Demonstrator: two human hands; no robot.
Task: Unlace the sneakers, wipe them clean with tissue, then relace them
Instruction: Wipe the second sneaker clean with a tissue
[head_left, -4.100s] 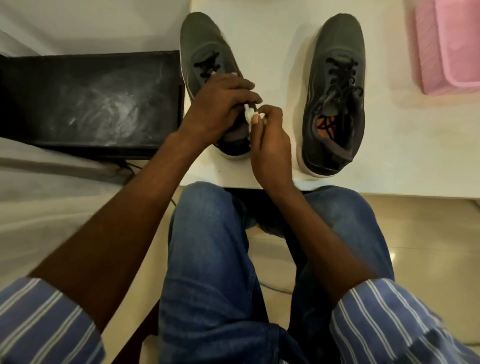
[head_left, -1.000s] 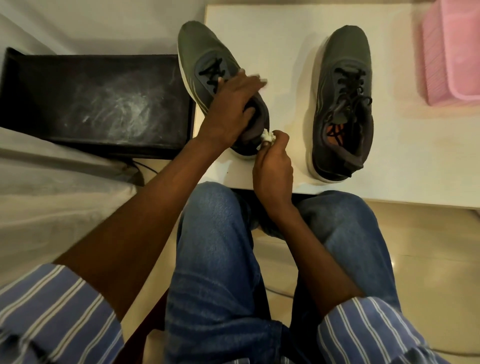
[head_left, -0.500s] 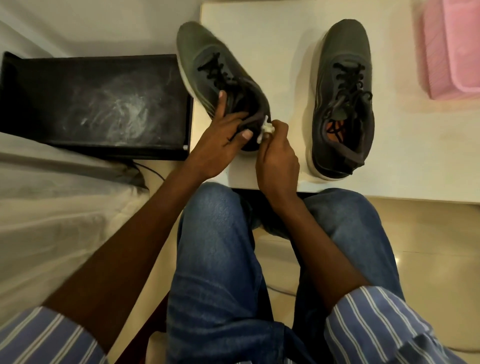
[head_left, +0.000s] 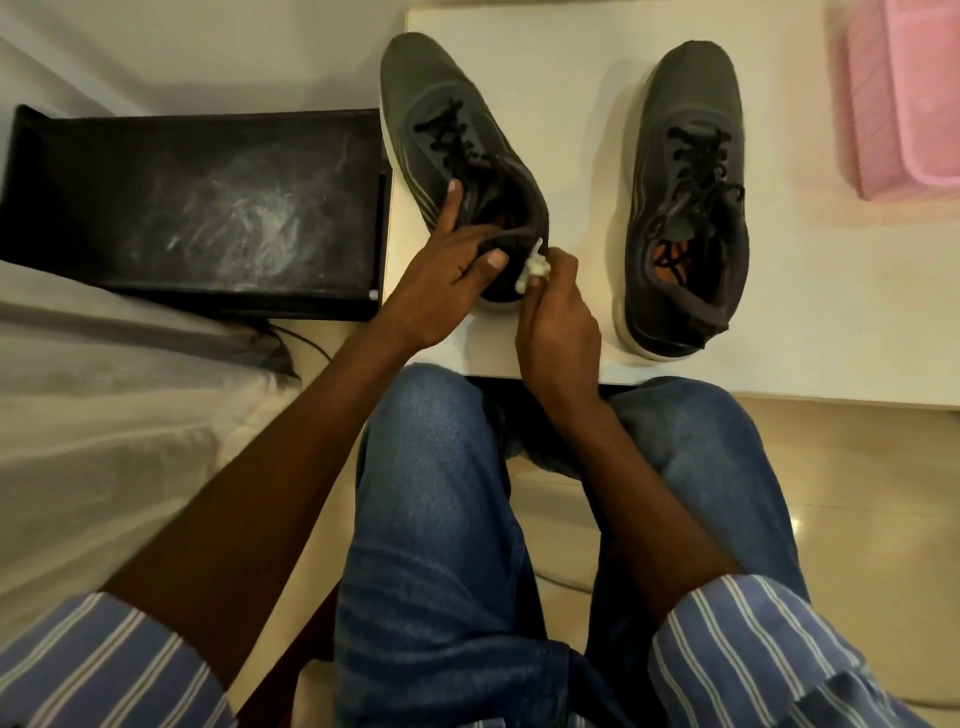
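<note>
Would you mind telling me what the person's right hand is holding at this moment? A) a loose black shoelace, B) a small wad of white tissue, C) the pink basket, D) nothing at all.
B: the right hand pinches a small wad of white tissue against the heel of the left-side sneaker, which the left hand steadies by its collar.

Left hand: your left hand (head_left: 441, 283) has slid off the laces onto the heel collar, thumb hooked at the rim.
Left dark grey mesh sneaker (head_left: 457, 150): its heel has swung toward you.
Crumpled white tissue (head_left: 535, 267): your right hand (head_left: 558, 322) now presses it against the heel's outer side.
</note>
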